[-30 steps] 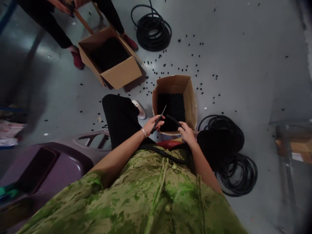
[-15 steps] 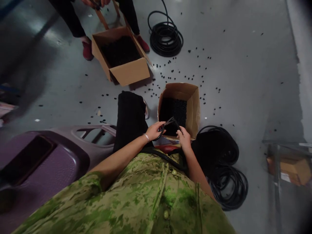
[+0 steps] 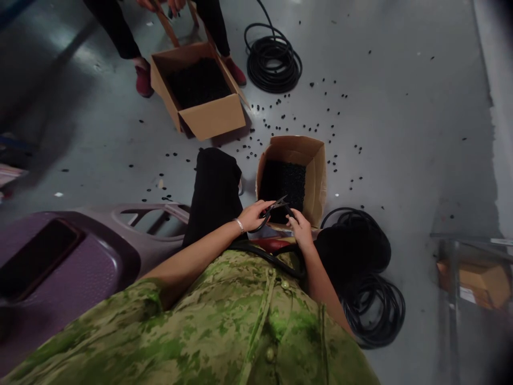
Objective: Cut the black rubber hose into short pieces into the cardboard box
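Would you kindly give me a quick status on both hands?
Left hand gripping scissors. Right hand holding black hose end at blades. Open box of cut pieces just beyond. Nothing obstructing.

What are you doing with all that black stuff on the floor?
A seated person holds scissors in the left hand and the end of a black hose in the right hand, over a cardboard box filled with small black pieces. More pieces dot the floor. Hose coils lie beside them. Another person sits opposite with a second box.
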Motion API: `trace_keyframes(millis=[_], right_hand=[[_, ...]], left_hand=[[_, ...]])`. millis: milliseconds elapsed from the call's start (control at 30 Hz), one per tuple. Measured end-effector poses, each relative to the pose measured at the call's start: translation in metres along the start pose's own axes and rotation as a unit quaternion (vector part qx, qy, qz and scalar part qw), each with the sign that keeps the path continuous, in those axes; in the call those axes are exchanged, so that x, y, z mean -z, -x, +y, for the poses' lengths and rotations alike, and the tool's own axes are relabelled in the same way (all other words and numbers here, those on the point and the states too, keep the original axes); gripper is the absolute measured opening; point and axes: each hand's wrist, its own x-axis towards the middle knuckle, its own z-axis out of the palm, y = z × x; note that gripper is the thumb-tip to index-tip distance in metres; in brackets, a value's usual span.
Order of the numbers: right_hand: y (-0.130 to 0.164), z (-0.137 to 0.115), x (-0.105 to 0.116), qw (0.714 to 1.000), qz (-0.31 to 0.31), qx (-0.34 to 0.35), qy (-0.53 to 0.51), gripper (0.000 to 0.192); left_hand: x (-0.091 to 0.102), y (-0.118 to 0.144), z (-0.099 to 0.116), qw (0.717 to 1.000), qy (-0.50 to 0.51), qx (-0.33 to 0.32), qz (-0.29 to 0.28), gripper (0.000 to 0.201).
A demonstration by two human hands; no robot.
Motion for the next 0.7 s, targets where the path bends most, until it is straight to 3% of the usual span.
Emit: trace_keyframes(millis=[700], right_hand=[[-0.0031, -0.0007, 0.0018, 1.000, -0.006, 0.025, -0.002, 0.040]], left_hand=[[0.0033, 0.0006, 0.0056, 1.000, -0.012, -0.017, -0.013, 0.067]])
